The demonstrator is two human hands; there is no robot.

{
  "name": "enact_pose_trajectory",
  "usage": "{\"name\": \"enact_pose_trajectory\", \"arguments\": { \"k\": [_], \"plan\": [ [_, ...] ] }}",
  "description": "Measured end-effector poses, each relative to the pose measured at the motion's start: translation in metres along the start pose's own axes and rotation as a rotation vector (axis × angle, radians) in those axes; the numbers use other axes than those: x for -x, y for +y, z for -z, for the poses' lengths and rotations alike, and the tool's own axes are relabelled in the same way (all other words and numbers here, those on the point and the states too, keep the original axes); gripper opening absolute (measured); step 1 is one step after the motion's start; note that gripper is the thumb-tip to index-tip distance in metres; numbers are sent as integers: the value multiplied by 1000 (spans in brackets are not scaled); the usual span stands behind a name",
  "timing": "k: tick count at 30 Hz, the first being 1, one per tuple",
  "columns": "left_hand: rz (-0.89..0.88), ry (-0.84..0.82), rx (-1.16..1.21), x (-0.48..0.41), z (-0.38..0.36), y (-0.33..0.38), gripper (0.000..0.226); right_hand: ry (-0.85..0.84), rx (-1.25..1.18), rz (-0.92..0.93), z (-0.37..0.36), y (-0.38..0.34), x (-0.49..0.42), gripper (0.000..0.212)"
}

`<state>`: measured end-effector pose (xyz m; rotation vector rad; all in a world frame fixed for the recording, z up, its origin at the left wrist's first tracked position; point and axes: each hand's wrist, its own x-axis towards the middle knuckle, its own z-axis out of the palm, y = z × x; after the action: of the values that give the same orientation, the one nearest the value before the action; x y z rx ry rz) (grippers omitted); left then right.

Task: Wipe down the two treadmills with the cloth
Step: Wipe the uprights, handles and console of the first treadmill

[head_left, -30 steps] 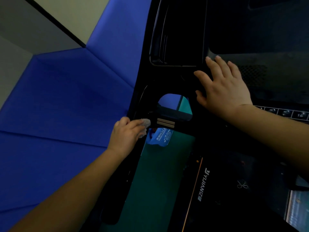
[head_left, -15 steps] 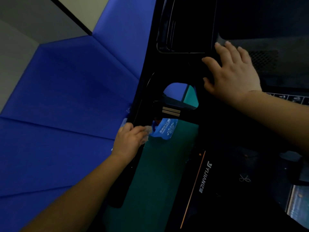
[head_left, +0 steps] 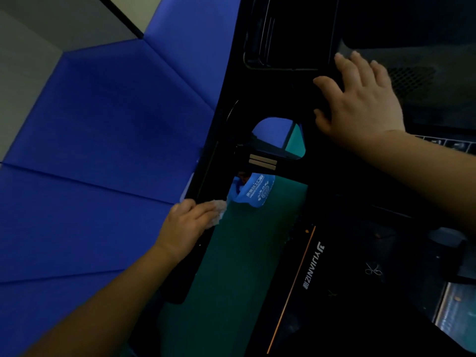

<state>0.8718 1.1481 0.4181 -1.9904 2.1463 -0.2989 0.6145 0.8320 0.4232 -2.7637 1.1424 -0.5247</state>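
A black treadmill fills the right of the head view, with its console (head_left: 291,34) at the top and its running deck (head_left: 342,279) below. My left hand (head_left: 185,225) presses a small pale cloth (head_left: 219,208) against the treadmill's left handrail (head_left: 206,181). The fingers are curled over the cloth, and only its edge shows. My right hand (head_left: 360,104) lies flat with fingers spread on the console, beside the dark screen area, holding nothing. A second treadmill is not in view.
Blue padded wall panels (head_left: 103,150) stand close on the left. Green floor (head_left: 231,279) shows between handrail and deck. A blue bag with white print (head_left: 257,191) hangs under the console. A button row (head_left: 448,145) sits at the right edge.
My left hand has slid the cloth down along the handrail, away from the console bracket. My right hand stays flat on the console; the view has tilted slightly.
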Motion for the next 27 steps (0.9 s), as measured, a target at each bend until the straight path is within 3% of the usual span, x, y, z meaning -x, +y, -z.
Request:
{"name": "enact_pose_trajectory", "arguments": {
  "k": [3,7,12,14,17,19,21,24,27],
  "plan": [
    [-30,31,-31,-29,3,0,37,3,7,8,0,1,0,56],
    [121,99,4,-59,-1,2,42,8,4,13,0,0,0,55],
    [236,165,117,1,2,21,42,11,-115,-2,4,-1,2,51],
    [412,184,215,24,11,33,35,94,-279,-5,7,-17,16,38],
    [857,302,522,28,37,60,24,135,-556,67,7,-69,59,22],
    [1063,339,857,12,48,79,19,-67,-784,22,1,-117,90,23],
    [1160,321,1096,-2,54,95,16,-299,-1085,-151,-4,-163,116,29],
    [1106,177,1361,-1,58,109,21,-420,-1442,-422,-13,-208,142,35],
    [870,0,1351,29,61,102,31,-389,-1497,-596,-29,-231,160,35]
  ]
}}
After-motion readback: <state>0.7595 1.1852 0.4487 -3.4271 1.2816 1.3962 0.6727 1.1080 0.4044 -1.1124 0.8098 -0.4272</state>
